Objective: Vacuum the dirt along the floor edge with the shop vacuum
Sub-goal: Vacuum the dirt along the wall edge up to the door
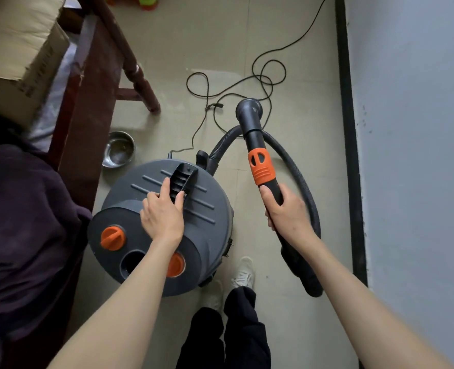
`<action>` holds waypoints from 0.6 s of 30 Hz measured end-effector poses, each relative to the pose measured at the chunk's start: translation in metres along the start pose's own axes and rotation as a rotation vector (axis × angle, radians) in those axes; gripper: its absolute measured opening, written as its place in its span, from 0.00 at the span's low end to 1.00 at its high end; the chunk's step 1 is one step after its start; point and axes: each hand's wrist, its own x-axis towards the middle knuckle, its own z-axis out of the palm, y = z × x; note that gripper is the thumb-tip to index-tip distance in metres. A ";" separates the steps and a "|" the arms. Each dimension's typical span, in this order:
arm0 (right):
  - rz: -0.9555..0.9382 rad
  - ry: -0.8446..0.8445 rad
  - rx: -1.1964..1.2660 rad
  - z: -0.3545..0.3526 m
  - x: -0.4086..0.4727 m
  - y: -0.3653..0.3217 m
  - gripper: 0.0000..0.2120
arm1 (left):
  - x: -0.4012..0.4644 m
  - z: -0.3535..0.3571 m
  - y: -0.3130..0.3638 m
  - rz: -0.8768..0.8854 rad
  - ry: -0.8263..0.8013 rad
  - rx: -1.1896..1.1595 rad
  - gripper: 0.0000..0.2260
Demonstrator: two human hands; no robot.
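On vacuum handle (182,179), left hand (163,215); right hand (287,209) round wand (263,166)

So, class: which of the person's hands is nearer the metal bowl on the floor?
Left. The left hand rests on the vacuum's carry handle, close to the metal bowl. The right hand grips the wand, on the vacuum's far side.

Soft, even daylight w/ faint shadows, no glare; wide-angle bending at edges, slight blur at left.

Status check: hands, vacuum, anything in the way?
Left hand grips vacuum handle. Right hand grips wand. Cord looped ahead.
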 end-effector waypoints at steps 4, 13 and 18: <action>0.040 0.059 0.070 0.004 -0.035 0.002 0.14 | -0.014 -0.008 -0.019 0.020 -0.090 0.028 0.24; 0.032 0.176 0.255 -0.040 -0.122 -0.038 0.12 | -0.055 -0.061 0.012 0.327 -0.325 -0.011 0.24; 0.013 0.267 0.411 -0.084 -0.194 -0.048 0.11 | -0.133 -0.097 0.068 0.666 -0.407 -0.168 0.22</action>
